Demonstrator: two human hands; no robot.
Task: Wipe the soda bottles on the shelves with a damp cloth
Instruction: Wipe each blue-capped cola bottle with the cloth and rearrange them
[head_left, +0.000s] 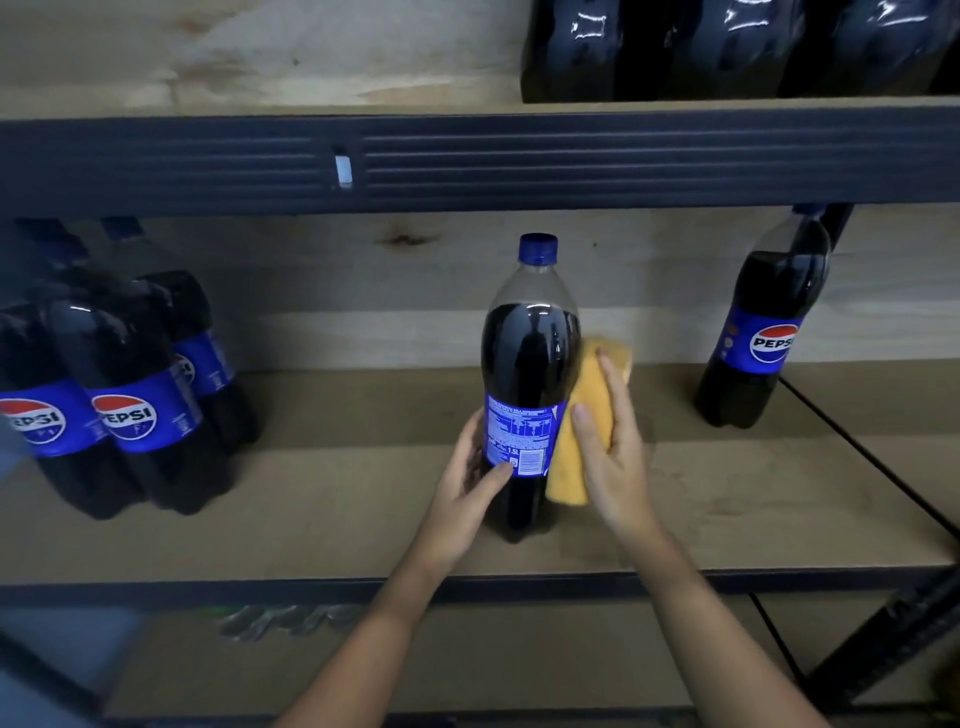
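Observation:
A dark soda bottle (527, 364) with a blue cap and blue label stands upright in the middle of the middle shelf (322, 499). My left hand (470, 483) grips its lower body from the left, thumb across the label. My right hand (610, 441) presses a folded yellow cloth (576, 447) flat against the bottle's right side, fingers straight and pointing up.
A cluster of several Pepsi bottles (119, 395) stands at the shelf's left end. A single Pepsi bottle (766, 332) stands at the right. Wrapped dark bottles (727, 47) sit on the upper shelf at top right. The dark shelf beam (467, 161) runs overhead.

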